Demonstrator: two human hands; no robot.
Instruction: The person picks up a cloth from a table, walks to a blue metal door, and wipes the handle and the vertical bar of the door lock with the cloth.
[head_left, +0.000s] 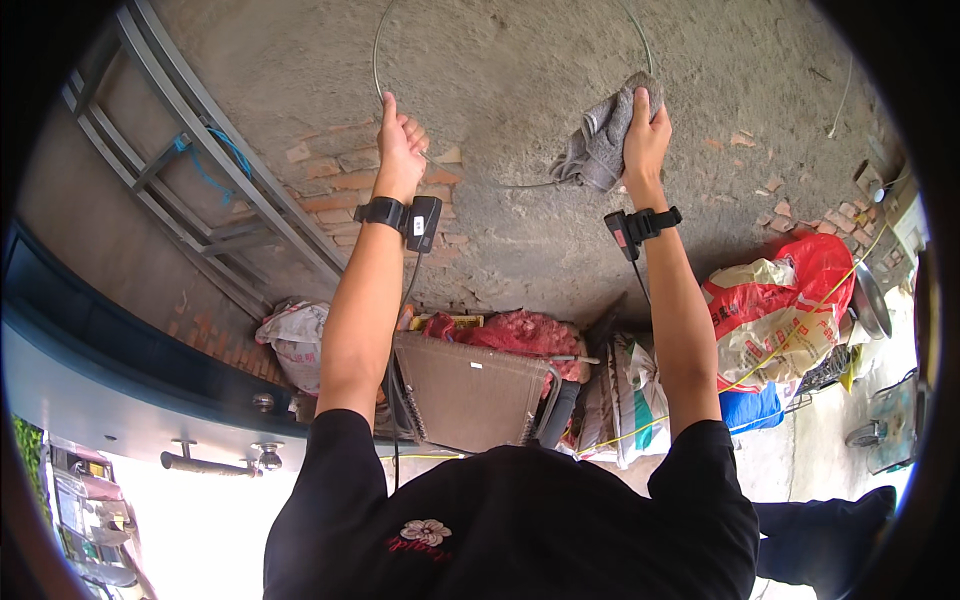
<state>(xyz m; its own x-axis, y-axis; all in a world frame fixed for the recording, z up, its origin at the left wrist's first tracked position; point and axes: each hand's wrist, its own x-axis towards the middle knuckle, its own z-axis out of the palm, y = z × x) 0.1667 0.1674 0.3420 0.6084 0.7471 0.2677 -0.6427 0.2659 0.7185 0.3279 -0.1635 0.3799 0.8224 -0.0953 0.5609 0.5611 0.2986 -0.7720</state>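
Observation:
My left hand (401, 146), raised at upper centre-left, is closed around a thin metal ring (376, 49), thumb pointing along it. The ring is large, and its top runs beyond the picture's upper edge. At upper right my right hand (646, 142) grips a grey cloth (600, 139) that is bunched against the ring's other side. Part of the ring's lower curve shows between the hands, in front of a rough wall (517, 105). Both wrists wear black straps with small cabled devices.
A metal ladder (225, 165) with blue string leans at left. Below my hands stand a folding chair (472, 390) with a brown fabric panel, a red mesh sack (532, 337) and a white sack (300, 349). A red and cream bag (787, 315) lies at right beside a metal basin (871, 300).

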